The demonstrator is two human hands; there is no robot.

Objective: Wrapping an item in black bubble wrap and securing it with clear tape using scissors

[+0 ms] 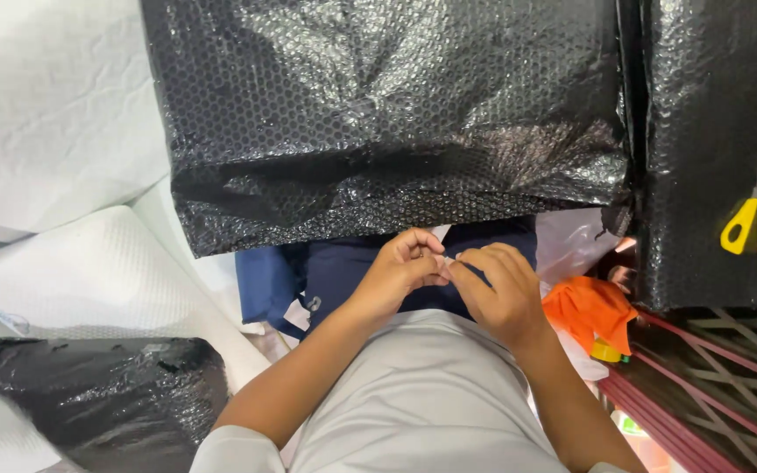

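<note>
Both hands meet near centre, just below the big black bubble-wrap parcel (387,114). Left hand (400,267) & right hand (497,289) each pinch a small pale scrap (445,259) btwn fingertips, fingers curled tight. Scrap lies left-right across both. Yellow scissors (755,219) far right, well apart.

A person in a plain light grey short-sleeved shirt, the sleeve hem showing at the left arm. Both forearms are bare, and the left hand (400,267) and right hand (501,293) wear no gloves, rings or watch.
</note>
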